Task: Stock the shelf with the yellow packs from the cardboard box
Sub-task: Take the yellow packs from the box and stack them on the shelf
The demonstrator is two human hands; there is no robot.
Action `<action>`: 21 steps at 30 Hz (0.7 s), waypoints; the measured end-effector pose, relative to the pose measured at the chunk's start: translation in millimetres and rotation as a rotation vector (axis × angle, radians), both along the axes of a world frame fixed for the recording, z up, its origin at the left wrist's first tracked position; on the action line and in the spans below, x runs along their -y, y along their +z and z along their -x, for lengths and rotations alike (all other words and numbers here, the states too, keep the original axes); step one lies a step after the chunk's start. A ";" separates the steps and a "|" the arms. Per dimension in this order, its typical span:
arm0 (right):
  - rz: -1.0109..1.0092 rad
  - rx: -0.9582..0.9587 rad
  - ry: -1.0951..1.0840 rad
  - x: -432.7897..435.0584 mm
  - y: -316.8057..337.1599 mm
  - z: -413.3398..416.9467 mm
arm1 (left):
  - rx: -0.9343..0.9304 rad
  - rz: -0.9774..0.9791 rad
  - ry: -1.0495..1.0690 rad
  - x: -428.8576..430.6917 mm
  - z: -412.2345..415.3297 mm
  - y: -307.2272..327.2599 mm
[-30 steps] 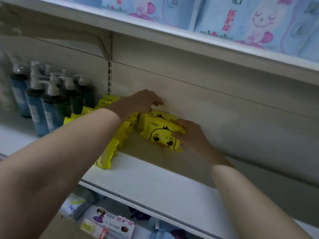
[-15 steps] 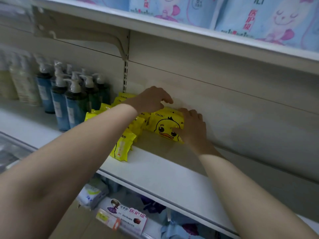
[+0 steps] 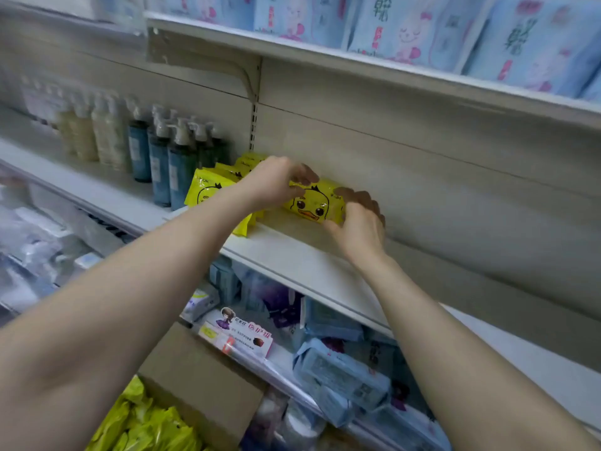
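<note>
The pack [image 3: 313, 205], duck face outward, stands on its long edge at the back of the shelf [image 3: 292, 255], close to the panel [image 3: 422, 190] and just right of the row [image 3: 208, 190] of like packs. Facing it forward probably serves shoppers, and butting it against the row keeps the line tidy. The left hand [image 3: 276, 185] pinches its upper left corner with curled fingers, and the right hand [image 3: 359, 222] curls round its right end. Held at both ends, a soft pack can be squared without slumping. Below, the box [image 3: 201, 369] holds loose packs [image 3: 146, 418], so stocking seems far from finished. Bottles [image 3: 175, 164] stand left of the row.
</note>
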State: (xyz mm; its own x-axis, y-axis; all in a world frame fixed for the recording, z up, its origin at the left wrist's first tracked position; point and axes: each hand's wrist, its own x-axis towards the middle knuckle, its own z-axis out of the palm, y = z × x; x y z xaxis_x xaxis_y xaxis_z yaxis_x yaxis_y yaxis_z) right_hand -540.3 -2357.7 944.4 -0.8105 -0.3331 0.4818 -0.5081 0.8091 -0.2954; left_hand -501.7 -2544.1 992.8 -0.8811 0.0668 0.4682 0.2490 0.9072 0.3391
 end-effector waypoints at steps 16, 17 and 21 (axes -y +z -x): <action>0.085 0.122 0.363 2.6 -77.1 -204.2 | 0.214 -0.138 0.207 -3.6 -244.3 -108.8; 0.081 0.141 0.375 9.1 -86.0 -213.5 | 0.237 -0.127 0.215 4.2 -253.7 -116.8; 0.069 0.233 0.420 43.2 -124.9 -241.7 | 0.285 -0.129 0.239 41.0 -284.2 -148.7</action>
State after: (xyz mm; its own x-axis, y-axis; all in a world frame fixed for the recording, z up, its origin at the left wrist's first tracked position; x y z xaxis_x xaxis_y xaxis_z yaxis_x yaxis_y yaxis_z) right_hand -298.5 -2400.8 819.5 -0.7022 -0.6280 0.3355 -0.7000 0.5229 -0.4863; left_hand -217.6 -2585.1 844.1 -0.9605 -0.1998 0.1936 -0.0851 0.8734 0.4794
